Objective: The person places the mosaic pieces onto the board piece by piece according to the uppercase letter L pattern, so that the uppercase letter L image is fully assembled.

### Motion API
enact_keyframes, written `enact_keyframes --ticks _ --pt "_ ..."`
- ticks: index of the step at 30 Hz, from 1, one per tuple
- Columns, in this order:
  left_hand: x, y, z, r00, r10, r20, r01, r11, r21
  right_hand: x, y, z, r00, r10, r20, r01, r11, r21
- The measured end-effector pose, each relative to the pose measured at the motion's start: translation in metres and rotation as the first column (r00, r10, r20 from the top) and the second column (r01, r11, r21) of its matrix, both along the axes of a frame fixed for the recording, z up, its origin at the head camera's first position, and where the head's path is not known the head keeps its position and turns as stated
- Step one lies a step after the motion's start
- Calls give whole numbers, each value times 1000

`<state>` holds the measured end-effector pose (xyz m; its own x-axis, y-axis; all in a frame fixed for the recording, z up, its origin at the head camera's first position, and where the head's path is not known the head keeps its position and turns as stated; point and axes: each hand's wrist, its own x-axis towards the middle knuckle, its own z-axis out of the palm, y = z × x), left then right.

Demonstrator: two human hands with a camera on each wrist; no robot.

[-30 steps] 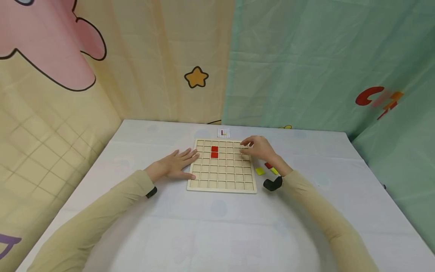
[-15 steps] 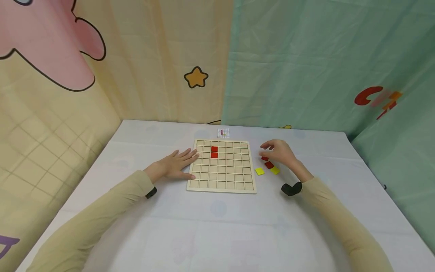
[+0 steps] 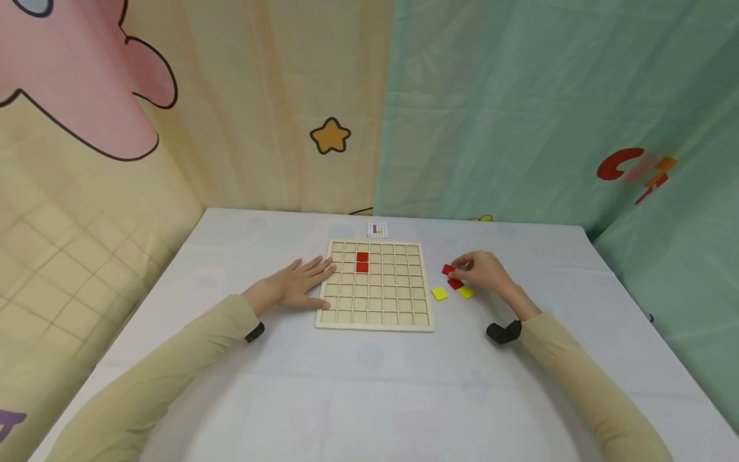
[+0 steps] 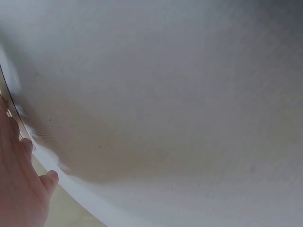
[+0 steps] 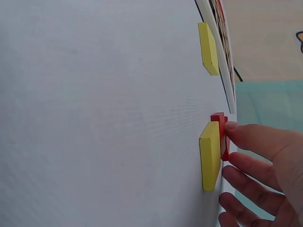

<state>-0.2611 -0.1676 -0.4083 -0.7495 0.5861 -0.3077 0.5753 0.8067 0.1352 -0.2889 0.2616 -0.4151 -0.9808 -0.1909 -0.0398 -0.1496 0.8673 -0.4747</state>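
1. Two bare hands work over a table [image 3: 369, 398] spread with white cloth. The right hand [image 3: 484, 269] appears to pinch the farther red tile [image 3: 448, 269] between thumb and forefinger; whether it has left the cloth, I cannot tell.
2. Just beneath those fingertips lies the nearer red tile [image 3: 455, 283]. A yellow tile [image 3: 466, 292] sits just beside it, on the wearer's side of the hand; another yellow tile [image 3: 439, 294] lies to the hand's left.
3. The left hand [image 3: 297, 284] lies relaxed with fingers spread, thumb and fingertips over the near edge of a square board [image 3: 392, 305].
4. The step seems to be picking up a piece. The next move likely calls for a clean lift, then a carry leftward, edges squared to a cell.
5. The board looks like pale wood, ridged into square cells; two red squares [image 3: 362, 262] fill neighbouring cells, right of the left hand. The loose tiles are flat, crisp-edged and noticeably thick. Beyond both hands rests a small gridded card [image 3: 378, 230].
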Motion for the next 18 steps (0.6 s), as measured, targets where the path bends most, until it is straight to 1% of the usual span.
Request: enact_keyframes --ticks 5,12,18 --pt "2 0 0 1000 -3 -1 3 1000 13 1 -1 -2 1000 -20 19 20 1000 6" --pt "1 0 -2 1000 -1 -9 1 1000 -2 0 -3 -3 999 -23 40 23 1000 -7" --pt "1 0 -2 1000 -2 -10 2 1000 -4 0 -2 -3 1000 -12 22 11 1000 9"
